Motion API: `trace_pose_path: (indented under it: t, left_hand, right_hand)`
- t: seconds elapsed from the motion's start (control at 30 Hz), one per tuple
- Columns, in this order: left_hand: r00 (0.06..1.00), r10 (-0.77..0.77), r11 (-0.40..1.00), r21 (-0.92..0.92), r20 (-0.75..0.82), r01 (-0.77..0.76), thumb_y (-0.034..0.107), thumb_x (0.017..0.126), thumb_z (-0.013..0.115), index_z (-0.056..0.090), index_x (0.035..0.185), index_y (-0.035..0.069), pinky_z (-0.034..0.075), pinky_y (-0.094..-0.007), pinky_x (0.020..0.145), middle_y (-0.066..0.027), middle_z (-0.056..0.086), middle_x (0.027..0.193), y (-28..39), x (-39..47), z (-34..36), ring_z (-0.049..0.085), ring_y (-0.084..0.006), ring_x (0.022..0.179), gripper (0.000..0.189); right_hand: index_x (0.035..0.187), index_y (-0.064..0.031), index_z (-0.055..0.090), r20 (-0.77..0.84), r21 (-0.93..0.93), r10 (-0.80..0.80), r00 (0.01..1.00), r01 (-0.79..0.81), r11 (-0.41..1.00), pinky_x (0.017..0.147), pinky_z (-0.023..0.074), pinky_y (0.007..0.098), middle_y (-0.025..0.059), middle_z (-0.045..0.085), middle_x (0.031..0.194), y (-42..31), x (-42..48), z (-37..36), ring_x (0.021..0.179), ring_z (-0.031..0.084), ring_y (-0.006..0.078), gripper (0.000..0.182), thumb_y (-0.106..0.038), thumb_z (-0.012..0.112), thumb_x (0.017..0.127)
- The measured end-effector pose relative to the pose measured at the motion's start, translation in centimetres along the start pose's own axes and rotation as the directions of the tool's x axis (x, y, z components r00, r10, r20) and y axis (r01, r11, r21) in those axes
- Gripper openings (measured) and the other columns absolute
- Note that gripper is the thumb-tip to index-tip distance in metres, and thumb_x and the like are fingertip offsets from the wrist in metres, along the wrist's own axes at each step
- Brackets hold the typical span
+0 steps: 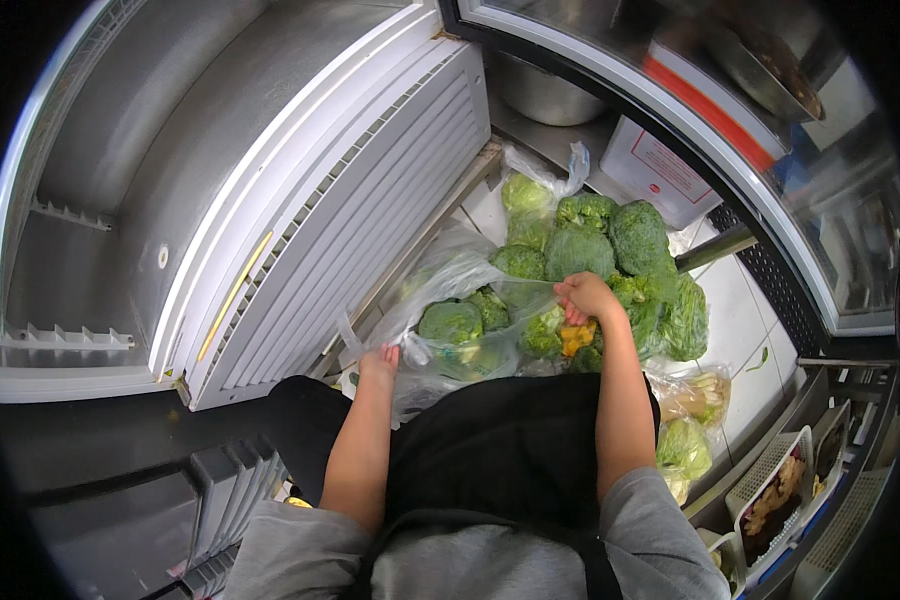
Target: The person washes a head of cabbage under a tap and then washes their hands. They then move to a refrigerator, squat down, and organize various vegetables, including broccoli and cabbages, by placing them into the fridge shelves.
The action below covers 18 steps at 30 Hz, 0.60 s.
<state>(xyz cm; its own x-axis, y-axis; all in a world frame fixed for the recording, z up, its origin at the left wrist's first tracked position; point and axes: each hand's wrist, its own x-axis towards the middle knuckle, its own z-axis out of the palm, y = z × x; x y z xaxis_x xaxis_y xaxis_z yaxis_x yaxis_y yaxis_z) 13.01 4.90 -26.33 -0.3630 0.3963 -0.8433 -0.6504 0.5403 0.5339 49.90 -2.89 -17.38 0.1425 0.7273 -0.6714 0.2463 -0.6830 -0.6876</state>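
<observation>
A clear plastic bag (487,356) lies before me with heads of broccoli (450,322) inside. My left hand (379,360) grips the bag's left edge. Its right edge is pinched in my right hand (586,296), which stretches the mouth of the bag apart. Several more broccoli heads (579,253) are heaped on the floor beyond and beside my right hand. Just below that hand is an orange-yellow piece (576,337) that I cannot identify. A bagged light-green vegetable (526,193) lies at the far end of the heap.
At left stands a refrigerator cabinet (195,112) with a ribbed grey panel (360,225). An open glass door (750,165) arches over the right. Bagged vegetables (686,450) lie on the white tiles. White baskets (769,495) sit at lower right, a metal pot (551,97) at the back.
</observation>
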Motion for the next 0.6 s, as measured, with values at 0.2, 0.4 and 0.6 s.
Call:
trace_pose_path:
  t: [0.2, 0.4, 0.6]
  left_hand:
    - [0.950, 0.149, 0.978, 0.099, 0.273, -0.182, 0.014, 0.072, 0.044, 0.037, 0.105, -0.002, 0.038, -0.0369, 0.081, -0.0204, 0.041, 0.105, 7.6, -7.7, 1.1, 0.044, -0.0280, 0.097, 0.038]
    - [-0.205, 0.497, -0.400, 0.013, 0.843, -0.916, -0.005, 0.064, 0.043, 0.052, 0.092, 0.001, 0.035, -0.0365, 0.084, -0.0135, 0.051, 0.095, 2.0, -18.4, 4.1, 0.046, -0.0287, 0.097, 0.030]
    - [0.388, 0.080, 0.177, 0.370, 0.918, -0.912, 0.002, 0.071, 0.039, 0.053, 0.073, 0.000, 0.043, -0.0321, 0.064, -0.0117, 0.056, 0.077, -1.7, -11.3, 12.3, 0.055, -0.0261, 0.069, 0.014]
  right_hand:
    - [0.068, 0.0012, 0.050, -0.120, -0.256, -0.085, 0.989, 0.052, 0.965, 0.043, 0.0440, 0.0336, 0.0120, 0.052, 0.050, -0.2, 1.1, 1.0, 0.043, 0.054, 0.0239, 0.024, -0.020, 0.048, 0.077]
    - [0.085, -0.0036, 0.050, -0.287, -0.661, -0.460, 0.840, 0.174, 0.730, 0.065, 0.0430, 0.0397, 0.0146, 0.053, 0.079, -1.3, 0.7, 4.5, 0.076, 0.053, 0.0314, 0.019, -0.011, 0.053, 0.067]
    - [0.083, -0.0040, 0.049, 0.071, -0.563, -0.847, 0.527, 0.722, 0.402, 0.077, 0.0366, 0.0375, 0.0141, 0.049, 0.087, -4.0, -1.6, 10.1, 0.084, 0.048, 0.0306, 0.021, -0.005, 0.051, 0.062]
